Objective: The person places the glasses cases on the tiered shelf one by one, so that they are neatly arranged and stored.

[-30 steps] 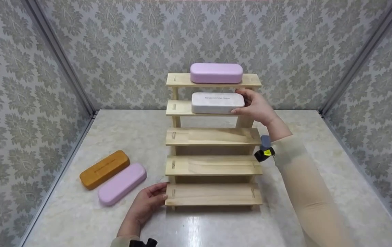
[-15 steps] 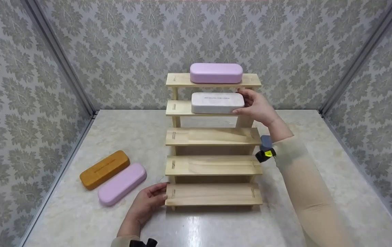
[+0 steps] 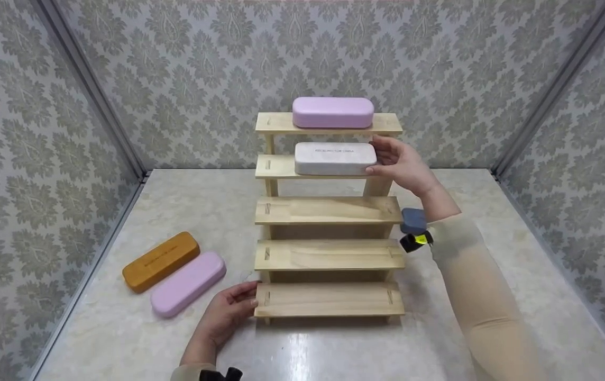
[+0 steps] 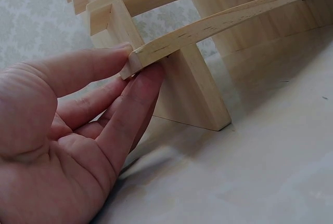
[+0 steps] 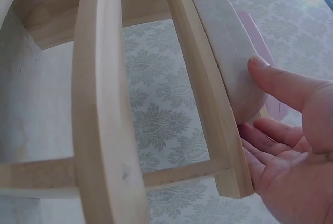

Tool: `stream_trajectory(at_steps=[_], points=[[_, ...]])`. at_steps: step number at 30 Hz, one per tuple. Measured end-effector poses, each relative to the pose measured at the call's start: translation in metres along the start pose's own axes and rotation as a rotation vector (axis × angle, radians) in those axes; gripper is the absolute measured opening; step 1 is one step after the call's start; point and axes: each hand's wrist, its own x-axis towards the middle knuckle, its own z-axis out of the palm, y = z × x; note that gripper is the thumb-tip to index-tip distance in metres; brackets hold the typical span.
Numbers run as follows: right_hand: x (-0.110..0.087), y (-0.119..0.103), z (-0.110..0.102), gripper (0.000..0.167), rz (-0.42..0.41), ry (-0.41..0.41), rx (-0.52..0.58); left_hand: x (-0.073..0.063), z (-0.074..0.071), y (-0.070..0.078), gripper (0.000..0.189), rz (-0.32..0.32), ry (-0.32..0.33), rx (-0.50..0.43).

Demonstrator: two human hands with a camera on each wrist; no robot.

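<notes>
In the head view a tiered wooden display rack (image 3: 329, 210) stands mid-table. A white glasses case (image 3: 335, 158) with printed lettering lies on its second shelf from the top. Beside that case's right end is my right hand (image 3: 405, 166), its thumb tip at the front corner. The right wrist view has the thumb (image 5: 281, 81) against the case's side, the fingers loosely extended by its end. A pink glasses case (image 3: 333, 112) sits on the top shelf. My left hand (image 3: 226, 312) pinches the left end of the bottom shelf (image 4: 171, 36) between thumb and fingers.
On the table left of the rack lie an orange-brown glasses case (image 3: 161, 261) and another pink case (image 3: 189, 284), side by side. A blue object (image 3: 412, 219) shows right of the rack, partly hidden by my right arm. Patterned walls (image 3: 202, 69) enclose the table.
My right hand has slid slightly right, away from the white case's end, and more of the blue object shows. The white case and my left hand have stayed in place.
</notes>
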Motion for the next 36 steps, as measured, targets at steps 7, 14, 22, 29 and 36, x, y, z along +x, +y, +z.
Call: stream_trajectory(at_steps=[7,14,22,29,36], points=[[-0.008,0.001,-0.009,0.073,0.0,-0.001,0.024,0.0,0.0,0.0,0.058,-0.009,0.014,0.003],[-0.015,0.004,-0.02,0.068,-0.006,0.035,0.019,0.001,0.0,0.001,0.06,-0.019,0.014,0.001],[-0.025,0.009,-0.033,0.061,-0.026,0.078,-0.014,0.001,0.0,0.001,0.059,-0.02,0.016,-0.005],[-0.035,0.018,-0.046,0.056,-0.028,0.128,-0.014,0.001,0.001,0.002,0.062,-0.026,0.017,0.003],[-0.045,0.026,-0.062,0.057,-0.002,0.165,-0.035,0.0,0.001,0.002,0.062,-0.011,0.011,0.008]])
